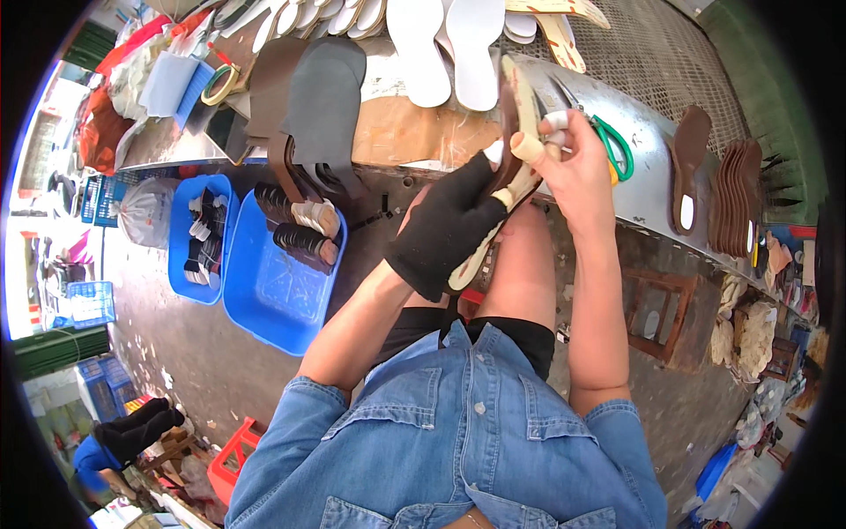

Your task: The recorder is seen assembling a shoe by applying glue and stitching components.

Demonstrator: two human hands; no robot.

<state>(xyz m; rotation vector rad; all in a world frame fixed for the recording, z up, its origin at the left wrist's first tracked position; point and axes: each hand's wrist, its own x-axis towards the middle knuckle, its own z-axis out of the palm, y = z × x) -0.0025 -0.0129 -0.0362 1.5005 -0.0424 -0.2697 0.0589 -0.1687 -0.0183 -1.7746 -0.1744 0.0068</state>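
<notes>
A long insole (pixel 527 101), with brown material along one side and a pale cream face, stands tilted above my lap. My left hand (pixel 445 227), in a black glove with a white cover on one fingertip, is closed around its middle. My right hand (pixel 582 181) is bare apart from a cream thumb cover and white wrapping on a finger. Its thumb presses at the insole's edge, with the other fingers curled in beside it. Just right of that hand, green-handled scissors (pixel 617 145) lie on the metal bench top.
The workbench (pixel 652 207) carries white insoles (pixel 476 53), grey and brown sheets (pixel 326 84), a tape roll (pixel 218 85) and a row of brown insoles (pixel 734 198). Blue bins (pixel 282 304) with bundled pieces stand on the floor at left. A red stool (pixel 236 458) and another person (pixel 110 450) are behind.
</notes>
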